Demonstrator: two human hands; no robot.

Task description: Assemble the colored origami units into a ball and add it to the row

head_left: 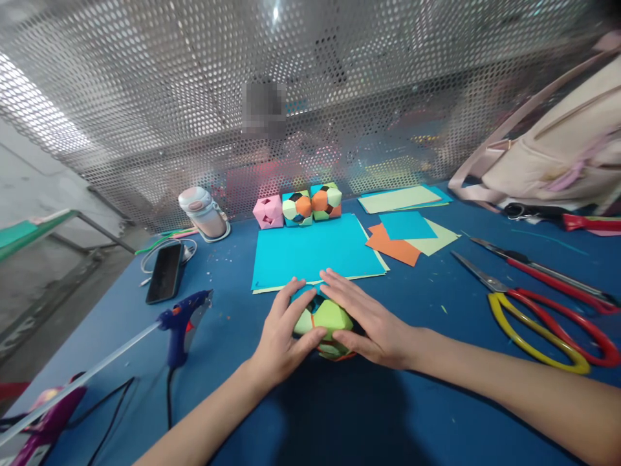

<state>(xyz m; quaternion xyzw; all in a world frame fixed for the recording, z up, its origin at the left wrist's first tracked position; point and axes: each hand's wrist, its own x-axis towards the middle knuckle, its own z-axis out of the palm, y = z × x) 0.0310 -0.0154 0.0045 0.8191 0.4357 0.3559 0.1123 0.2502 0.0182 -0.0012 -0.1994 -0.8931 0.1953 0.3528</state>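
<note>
Between my hands sits a folded paper ball (332, 318) with green, blue and orange faces, low over the blue table. My left hand (286, 327) is wrapped round its left side, the thumb pressing the front. From the right, my right hand (371, 320) cups the ball, fingers over the top and thumb on the front. The hands hide much of the ball's sides. Just beyond lies a stack of blue paper sheets (310, 252). Behind that stand a pink paper ball (268, 212) and two multicoloured paper balls (297, 208).
At left are a blue glue gun (182, 327), a phone (165, 273) and a flask (206, 217). Scissors (538, 317) and a red-and-black cutter (543, 275) lie right. Paper squares (395, 246) lie behind, near a pale bag (553, 149). A perforated metal panel (194, 97) closes the back.
</note>
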